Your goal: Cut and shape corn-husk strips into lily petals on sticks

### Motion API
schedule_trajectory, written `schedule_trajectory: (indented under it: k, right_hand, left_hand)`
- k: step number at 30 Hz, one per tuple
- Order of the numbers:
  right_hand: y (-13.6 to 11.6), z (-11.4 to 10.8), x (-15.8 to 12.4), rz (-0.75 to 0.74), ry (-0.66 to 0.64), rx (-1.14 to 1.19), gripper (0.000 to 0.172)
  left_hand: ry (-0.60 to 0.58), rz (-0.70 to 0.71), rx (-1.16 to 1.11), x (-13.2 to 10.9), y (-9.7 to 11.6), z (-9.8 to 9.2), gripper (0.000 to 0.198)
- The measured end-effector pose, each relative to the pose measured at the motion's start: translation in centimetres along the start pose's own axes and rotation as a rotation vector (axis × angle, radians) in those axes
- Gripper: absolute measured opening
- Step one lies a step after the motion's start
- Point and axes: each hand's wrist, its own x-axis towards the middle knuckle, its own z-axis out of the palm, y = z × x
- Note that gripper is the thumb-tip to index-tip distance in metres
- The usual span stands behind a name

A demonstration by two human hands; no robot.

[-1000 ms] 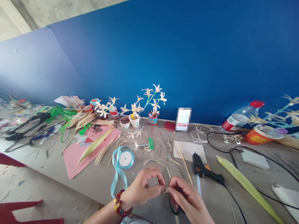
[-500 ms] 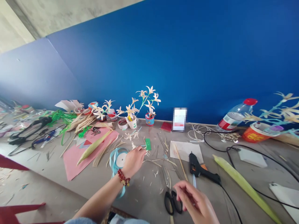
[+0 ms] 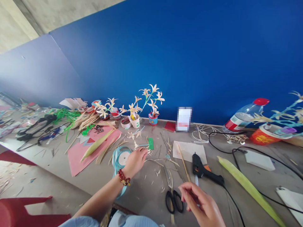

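My left hand [image 3: 135, 161], with a red bead bracelet [image 3: 123, 177] on its wrist, is over the table beside pale husk-like flowers [image 3: 136, 145] and a small green piece [image 3: 151, 143]. Its fingers are bent together; what they pinch, if anything, is hidden. Below the palm, a spool of light blue ribbon [image 3: 122, 157] lies with its ribbon loose. Near the front edge my right hand [image 3: 201, 201] hovers with thumb and fingers curled together, any content hidden. Just left of it lie black-handled scissors [image 3: 174, 201]. A black glue gun [image 3: 201, 168] rests beyond the right hand.
Potted pale flowers [image 3: 134, 119] stand along the blue wall [image 3: 165, 56]. Pink paper [image 3: 75, 160] with a husk lies left. A white paper sheet [image 3: 189, 151], a green husk [image 3: 248, 186], a plastic bottle [image 3: 241, 116] and black cables [image 3: 233, 157] are right. A red stool [image 3: 28, 211] stands lower left.
The view has shifted slightly, showing more of the red stool. Both hands keep nearly the same positions and finger shapes; the left fingers stay by the pale flowers.
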Motion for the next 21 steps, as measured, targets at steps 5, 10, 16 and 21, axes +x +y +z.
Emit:
schedule_trajectory:
  k: [5, 10, 16, 21]
  right_hand:
    - [0.6, -0.8, -0.4, -0.039, 0.069, -0.032, 0.028]
    - [-0.2, -1.4, -0.4, -0.124, 0.007, -0.252, 0.03]
    - [-1.2, 1.7, 1.0, -0.255, -0.195, -0.434, 0.015]
    - [-0.8, 3.0, 1.5, -0.153, -0.174, -0.309, 0.02]
  left_hand:
    - [-0.058, 0.13, -0.054, 0.0, 1.0, 0.3, 0.013]
    - [-0.109, 0.176, -0.125, 0.8, 1.4, 0.3, 0.019]
    - [-0.137, 0.225, -0.169, 0.0, 2.1, -2.2, 0.017]
    - [0.234, 0.281, -0.13, -2.1, 2.7, -4.2, 0.026]
